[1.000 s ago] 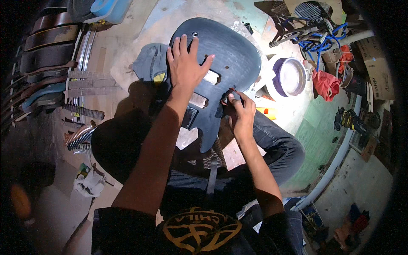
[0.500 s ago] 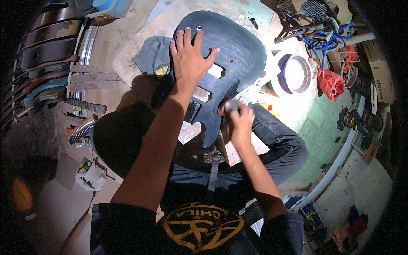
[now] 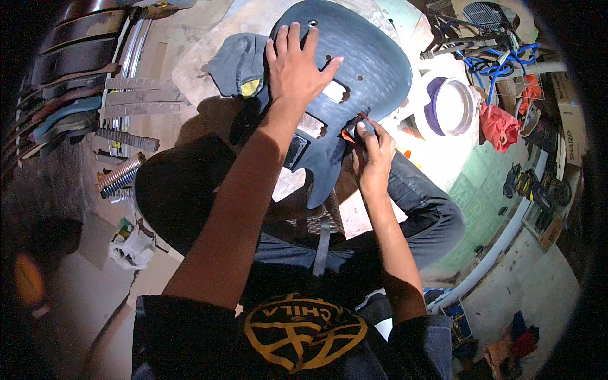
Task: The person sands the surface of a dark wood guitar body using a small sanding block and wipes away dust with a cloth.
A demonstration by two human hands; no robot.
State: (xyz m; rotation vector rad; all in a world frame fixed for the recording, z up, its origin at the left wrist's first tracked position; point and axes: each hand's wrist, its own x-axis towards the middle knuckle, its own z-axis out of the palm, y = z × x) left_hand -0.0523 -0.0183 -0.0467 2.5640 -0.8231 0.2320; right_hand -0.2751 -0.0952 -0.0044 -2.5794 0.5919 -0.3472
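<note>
Left hand point(image 3: 294, 69) flat, fingers spread, pinning the dark guitar body point(image 3: 373, 69) on the lap. Right hand point(image 3: 373, 152) pinches an orange abrasive scrap point(image 3: 348, 135) at the body's lower edge — slip risk: uneven pressure could gouge the finish or rock the body.

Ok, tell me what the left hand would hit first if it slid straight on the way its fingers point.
The left hand lies flat on the dark guitar body, fingers pointing toward its far rounded edge. Going on, it would probably cross the small hole near that edge, then leave the body; depth beyond is unclear.
</note>
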